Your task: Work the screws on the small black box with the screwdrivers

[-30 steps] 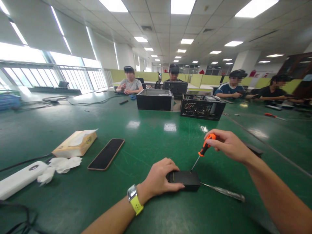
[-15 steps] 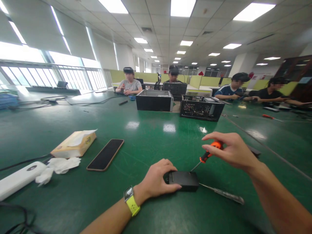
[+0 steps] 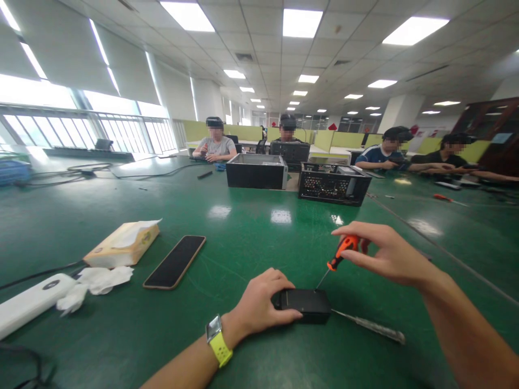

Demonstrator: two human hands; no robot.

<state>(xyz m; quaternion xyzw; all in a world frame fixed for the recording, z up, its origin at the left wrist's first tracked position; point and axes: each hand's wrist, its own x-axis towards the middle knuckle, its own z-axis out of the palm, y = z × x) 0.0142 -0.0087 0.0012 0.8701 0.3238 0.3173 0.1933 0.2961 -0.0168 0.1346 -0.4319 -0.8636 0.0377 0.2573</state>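
Note:
A small black box (image 3: 308, 303) lies on the green table, with my left hand (image 3: 267, 300) gripping its left end between thumb and fingers. My right hand (image 3: 383, 253) holds an orange and black screwdriver (image 3: 344, 248) by the handle, thumb and fingers around it. The screwdriver leans to the right, and its tip meets the top of the box near the far edge. Beside the box's right end lies a second screwdriver (image 3: 375, 326) with a clear handle, its shaft pointing at the box.
A phone (image 3: 175, 262), a tissue pack (image 3: 124, 244), crumpled tissues (image 3: 101, 278) and a white power bank (image 3: 34, 302) lie to the left. Two computer cases (image 3: 256, 173) stand farther back. Several people sit across the table, and another orange screwdriver (image 3: 444, 198) lies at right.
My right hand has shifted slightly left, and the screwdriver stands a little more upright with its tip still on the box. My left hand keeps its hold.

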